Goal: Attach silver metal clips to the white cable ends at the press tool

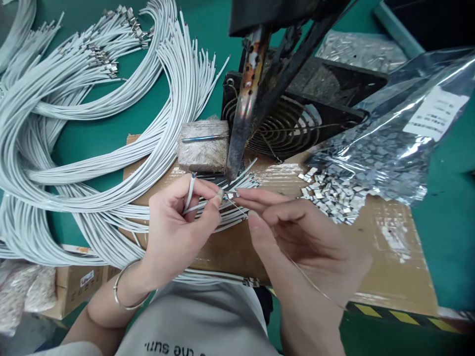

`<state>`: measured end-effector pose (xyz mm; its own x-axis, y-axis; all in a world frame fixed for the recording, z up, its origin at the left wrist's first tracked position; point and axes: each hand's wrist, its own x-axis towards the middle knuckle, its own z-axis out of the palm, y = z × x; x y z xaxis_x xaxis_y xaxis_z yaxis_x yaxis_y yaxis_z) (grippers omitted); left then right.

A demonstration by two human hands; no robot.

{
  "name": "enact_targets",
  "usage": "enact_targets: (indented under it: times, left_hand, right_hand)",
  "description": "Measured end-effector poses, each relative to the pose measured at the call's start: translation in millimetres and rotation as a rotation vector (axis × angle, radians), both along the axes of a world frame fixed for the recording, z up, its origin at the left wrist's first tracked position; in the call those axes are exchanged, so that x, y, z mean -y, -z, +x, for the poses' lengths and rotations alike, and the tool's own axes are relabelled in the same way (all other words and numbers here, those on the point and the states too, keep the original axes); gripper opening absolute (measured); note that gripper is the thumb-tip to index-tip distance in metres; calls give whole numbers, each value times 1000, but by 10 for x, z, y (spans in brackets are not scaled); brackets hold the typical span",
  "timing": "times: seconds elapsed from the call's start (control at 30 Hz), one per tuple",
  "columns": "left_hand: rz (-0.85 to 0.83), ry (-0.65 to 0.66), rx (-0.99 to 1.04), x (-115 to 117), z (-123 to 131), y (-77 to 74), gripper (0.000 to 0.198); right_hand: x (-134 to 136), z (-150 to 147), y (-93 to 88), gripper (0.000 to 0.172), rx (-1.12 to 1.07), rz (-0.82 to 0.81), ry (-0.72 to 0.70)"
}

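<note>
My left hand [185,222] is closed, pinching a small metal connector [232,196] between thumb and forefinger. A white cable [191,190] with coloured wire ends pokes up between its fingers. My right hand [297,237] is closed on a thin solder wire [313,283], which runs across the palm to the connector. The right fingertips lie just beside the connector. Directly above hangs a soldering iron [241,113], its dark tip pointing down close to the left fingertips. Under both hands several white cables with stripped ends lie on cardboard [389,262].
Thick bundles of white cables [148,173] cover the left side. A wrapped block [203,155] with a metal rod on it stands beside a black fan [289,128]. Loose metal connectors [330,198] spill from a clear bag [401,133] at right. The mat [445,232] is green.
</note>
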<state>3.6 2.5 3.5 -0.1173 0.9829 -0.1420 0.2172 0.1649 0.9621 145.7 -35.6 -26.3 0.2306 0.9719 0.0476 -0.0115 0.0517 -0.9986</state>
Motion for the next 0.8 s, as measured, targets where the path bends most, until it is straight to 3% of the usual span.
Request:
enact_targets:
  times: [0.8]
  left_hand:
    - [4,-64,14,-123,31,-42,14]
  right_hand:
    - [-126,-117,-172,23,-55,-55,104]
